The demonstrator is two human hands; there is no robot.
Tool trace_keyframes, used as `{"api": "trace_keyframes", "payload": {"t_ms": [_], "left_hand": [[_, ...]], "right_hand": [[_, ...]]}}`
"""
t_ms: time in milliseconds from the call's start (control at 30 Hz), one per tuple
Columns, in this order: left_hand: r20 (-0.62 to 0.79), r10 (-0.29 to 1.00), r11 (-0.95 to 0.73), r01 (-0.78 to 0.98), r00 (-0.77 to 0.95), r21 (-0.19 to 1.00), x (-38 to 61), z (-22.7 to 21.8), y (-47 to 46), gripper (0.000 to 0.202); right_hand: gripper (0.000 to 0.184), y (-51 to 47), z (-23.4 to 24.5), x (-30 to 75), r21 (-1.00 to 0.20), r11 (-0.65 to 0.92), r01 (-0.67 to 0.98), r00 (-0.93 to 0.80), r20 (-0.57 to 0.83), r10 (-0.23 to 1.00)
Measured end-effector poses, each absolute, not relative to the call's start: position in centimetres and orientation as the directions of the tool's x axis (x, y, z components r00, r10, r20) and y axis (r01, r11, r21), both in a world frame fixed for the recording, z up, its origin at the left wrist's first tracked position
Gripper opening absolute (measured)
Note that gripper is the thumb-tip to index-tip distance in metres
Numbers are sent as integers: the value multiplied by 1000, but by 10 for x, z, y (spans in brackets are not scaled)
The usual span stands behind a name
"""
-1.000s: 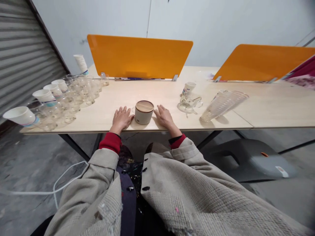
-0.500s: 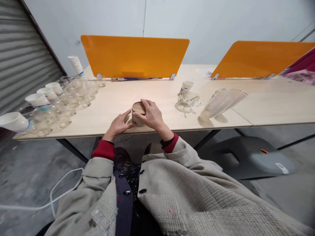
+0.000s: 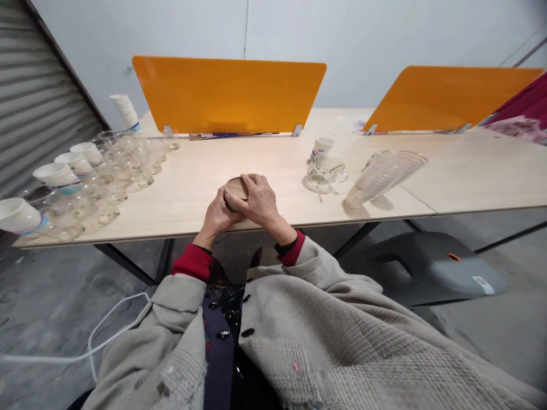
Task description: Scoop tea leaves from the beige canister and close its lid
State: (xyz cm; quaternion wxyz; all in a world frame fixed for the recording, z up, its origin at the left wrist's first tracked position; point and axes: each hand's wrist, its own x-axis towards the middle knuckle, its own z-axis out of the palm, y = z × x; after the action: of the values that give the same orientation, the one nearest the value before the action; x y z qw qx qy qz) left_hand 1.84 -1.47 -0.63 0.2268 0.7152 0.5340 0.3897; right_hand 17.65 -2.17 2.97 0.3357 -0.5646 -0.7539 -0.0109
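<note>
Close to the front edge of the table is a short round container [image 3: 237, 187] with a flat brown top and a thin dark rim. My left hand [image 3: 217, 216] is wrapped round its left and near side, low on the wall. My right hand [image 3: 261, 199] grips it from the right, its thumb along the near rim and its fingertips on the far edge of the top. Most of the container's wall is hidden behind my hands. I cannot tell whether the brown top is a lid or the contents.
Rows of clear cups [image 3: 128, 162] and several paper cups [image 3: 56, 173] stand at the left. To the right are a paper cup [image 3: 321, 149], a glass dripper [image 3: 323, 173] and a tilted stack of clear plastic cups [image 3: 380, 179]. Orange dividers [image 3: 228, 94] rise behind; a grey stool [image 3: 427, 267] stands below.
My left hand has moved in from beside the container and closed round it. The container now tilts slightly, and my right hand keeps its grip at the top.
</note>
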Motion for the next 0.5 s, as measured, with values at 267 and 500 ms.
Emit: {"api": "trace_keyframes", "payload": {"t_ms": [267,500], "left_hand": [[233,966,-250,629,112,736,18,1,-17,97],[307,945,-311,601,114,736,19,1,-20,91]], "right_hand": [[72,-11,36,183,-528,339,779,-9,530,848],[72,-1,21,253,-526,138,839,200,534,821]]}}
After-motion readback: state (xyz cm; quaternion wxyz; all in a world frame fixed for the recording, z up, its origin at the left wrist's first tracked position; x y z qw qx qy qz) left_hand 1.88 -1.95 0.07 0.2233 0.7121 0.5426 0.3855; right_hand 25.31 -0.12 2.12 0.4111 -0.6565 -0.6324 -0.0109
